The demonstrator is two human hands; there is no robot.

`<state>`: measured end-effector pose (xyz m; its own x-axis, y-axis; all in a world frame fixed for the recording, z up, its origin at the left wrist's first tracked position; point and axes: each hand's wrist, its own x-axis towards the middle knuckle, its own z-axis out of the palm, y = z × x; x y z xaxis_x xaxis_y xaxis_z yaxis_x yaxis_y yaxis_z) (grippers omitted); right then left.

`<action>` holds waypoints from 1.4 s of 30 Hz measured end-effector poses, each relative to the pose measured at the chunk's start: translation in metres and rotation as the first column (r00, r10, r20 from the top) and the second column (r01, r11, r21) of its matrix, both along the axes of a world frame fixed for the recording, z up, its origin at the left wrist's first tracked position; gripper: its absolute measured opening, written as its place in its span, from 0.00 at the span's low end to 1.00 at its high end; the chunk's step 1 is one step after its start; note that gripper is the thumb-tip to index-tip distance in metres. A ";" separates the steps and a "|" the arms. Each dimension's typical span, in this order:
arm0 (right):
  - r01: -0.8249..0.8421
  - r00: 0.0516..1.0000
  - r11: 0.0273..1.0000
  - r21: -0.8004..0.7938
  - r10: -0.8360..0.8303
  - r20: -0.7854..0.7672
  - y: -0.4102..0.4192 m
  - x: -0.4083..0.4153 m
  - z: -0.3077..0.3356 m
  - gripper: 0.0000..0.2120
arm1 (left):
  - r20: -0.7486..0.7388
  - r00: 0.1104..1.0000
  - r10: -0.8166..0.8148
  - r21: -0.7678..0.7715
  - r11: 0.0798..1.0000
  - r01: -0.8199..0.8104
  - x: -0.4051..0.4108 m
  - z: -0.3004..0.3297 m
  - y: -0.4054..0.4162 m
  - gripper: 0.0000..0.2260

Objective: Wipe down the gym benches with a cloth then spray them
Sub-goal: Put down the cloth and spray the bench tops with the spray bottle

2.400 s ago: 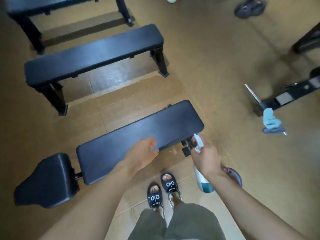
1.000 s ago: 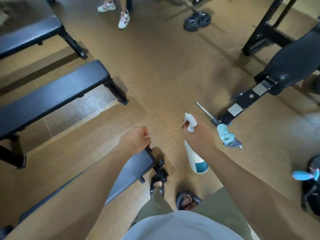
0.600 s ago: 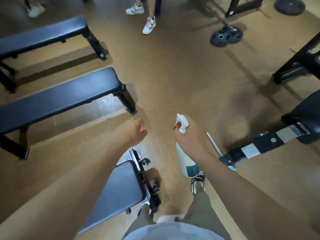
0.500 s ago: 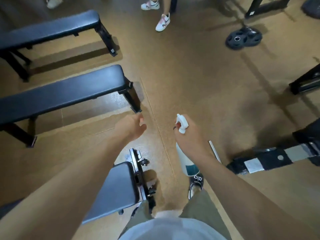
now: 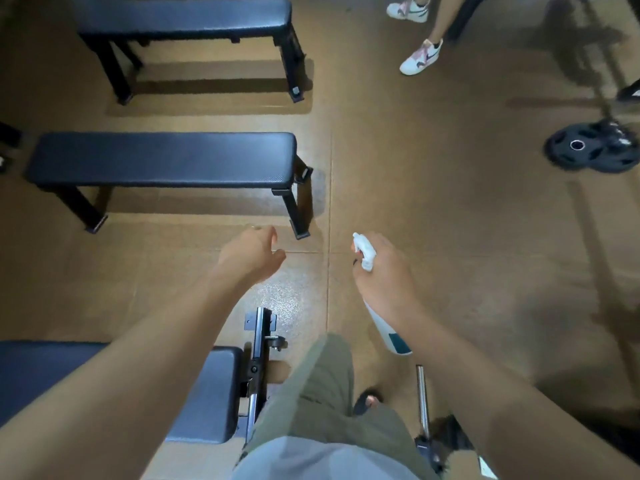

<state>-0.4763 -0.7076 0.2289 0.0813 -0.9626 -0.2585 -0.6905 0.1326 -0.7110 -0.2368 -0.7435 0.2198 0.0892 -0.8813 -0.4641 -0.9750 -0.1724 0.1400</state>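
- Three black padded benches stand on the brown gym floor (image 5: pixel 433 209): a far bench (image 5: pixel 183 15), a middle flat bench (image 5: pixel 162 159) nearer the person than it, and a near bench (image 5: pixel 207 393) closest of all, its pad partly hidden under the person's left forearm.
- Beside the near bench's pad, toward the person's legs, its metal adjustment bracket (image 5: pixel 258 355) shows, with a pale, shiny patch of floor just beyond it.
- Across the floor from the middle flat bench, well apart from it, two black weight plates (image 5: pixel 588 152) lie overlapping.
- Beyond the plates and level with the far bench, another person's legs end in white sneakers (image 5: pixel 420 57).
- Between the middle flat bench and the near bench, the left hand (image 5: pixel 251 252) hangs in the air with fingers loosely curled, gripping nothing; no cloth can be seen in it.
- Just across a floor seam from the middle flat bench's nearest leg, the right hand (image 5: pixel 384 271) grips a white spray bottle (image 5: pixel 388 327) at the neck, its nozzle pointing away from the person and its teal-marked base slanting back toward them.
- Both hands are held apart, neither touching any bench.
- Close to the near bench, one sandalled foot (image 5: pixel 369 400) shows below olive shorts, next to a short chrome bar (image 5: pixel 421 396).
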 end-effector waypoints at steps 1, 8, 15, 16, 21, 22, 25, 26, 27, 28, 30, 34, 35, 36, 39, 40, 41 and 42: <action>-0.013 1.000 1.000 0.025 0.013 0.000 -0.016 0.005 -0.003 0.12 | -0.006 1.000 0.018 0.008 1.000 -0.018 0.006 -0.004 -0.013 0.17; -0.007 0.996 0.997 0.081 0.000 0.089 -0.152 0.074 -0.060 0.22 | -0.059 0.988 0.145 0.072 0.987 -0.140 0.052 -0.072 -0.133 0.21; -0.042 0.999 0.998 0.038 0.043 -0.029 -0.291 0.146 -0.142 0.16 | -0.130 0.938 0.321 0.164 0.940 -0.299 0.090 -0.167 -0.246 0.27; -0.061 0.996 0.997 0.048 0.064 -0.062 -0.309 0.153 -0.157 0.16 | -0.134 0.922 0.363 0.175 0.925 -0.338 0.094 -0.181 -0.261 0.28; -0.144 0.983 0.979 0.141 0.157 -0.091 -0.393 0.181 -0.238 0.16 | -0.130 0.836 0.533 0.240 0.835 -0.496 0.120 -0.262 -0.332 0.38; -0.178 0.976 0.971 0.161 0.194 -0.094 -0.409 0.186 -0.254 0.16 | -0.126 0.821 0.556 0.243 0.820 -0.518 0.127 -0.279 -0.346 0.40; -0.241 0.955 0.956 0.166 0.264 -0.138 -0.451 0.203 -0.300 0.15 | -0.081 0.824 0.560 0.221 0.817 -0.533 0.142 -0.331 -0.386 0.43; -0.252 0.949 0.955 0.160 0.276 -0.151 -0.464 0.209 -0.315 0.14 | -0.053 0.833 0.550 0.203 0.823 -0.531 0.147 -0.348 -0.399 0.43; -0.261 0.943 0.952 0.158 0.286 -0.168 -0.477 0.215 -0.330 0.14 | -0.029 0.843 0.537 0.186 0.831 -0.524 0.152 -0.365 -0.411 0.44; -0.272 0.936 0.949 0.159 0.299 -0.184 -0.489 0.221 -0.344 0.14 | -0.010 0.850 0.527 0.171 0.838 -0.518 0.157 -0.380 -0.423 0.45; -0.287 0.925 0.943 0.171 0.319 -0.207 -0.511 0.233 -0.370 0.13 | 0.014 0.847 0.531 0.178 0.832 -0.525 0.167 -0.408 -0.440 0.46; -0.281 0.912 0.943 0.178 0.320 -0.257 -0.539 0.252 -0.410 0.09 | 0.049 0.846 0.531 0.238 0.816 -0.526 0.174 -0.446 -0.454 0.47; -0.264 0.910 0.948 0.179 0.306 -0.280 -0.543 0.255 -0.417 0.09 | 0.066 0.853 0.517 0.232 0.824 -0.517 0.173 -0.451 -0.455 0.46; -0.245 0.907 0.952 0.185 0.292 -0.302 -0.545 0.258 -0.421 0.09 | 0.093 0.863 0.497 0.227 0.834 -0.504 0.173 -0.453 -0.455 0.45; -0.210 0.905 0.950 0.231 0.278 -0.321 -0.547 0.266 -0.422 0.10 | 0.174 0.891 0.420 0.229 0.862 -0.451 0.175 -0.456 -0.455 0.46; -0.202 0.912 0.947 0.249 0.274 -0.305 -0.546 0.268 -0.420 0.10 | 0.178 0.894 0.411 0.227 0.867 -0.444 0.176 -0.456 -0.456 0.46; -0.195 0.918 0.944 0.266 0.271 -0.288 -0.544 0.270 -0.418 0.10 | 0.174 0.894 0.414 0.223 0.867 -0.445 0.177 -0.456 -0.457 0.46; -0.191 0.922 0.941 0.280 0.269 -0.277 -0.540 0.272 -0.416 0.11 | 0.166 0.892 0.421 0.223 0.865 -0.450 0.178 -0.456 -0.456 0.46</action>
<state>-0.2044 -1.2473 -0.1870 0.1714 -0.8307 -0.5297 -0.9013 0.0849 -0.4247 -0.0588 -1.1994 -0.2364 0.4992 -0.5978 -0.6273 -0.7990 -0.5977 -0.0662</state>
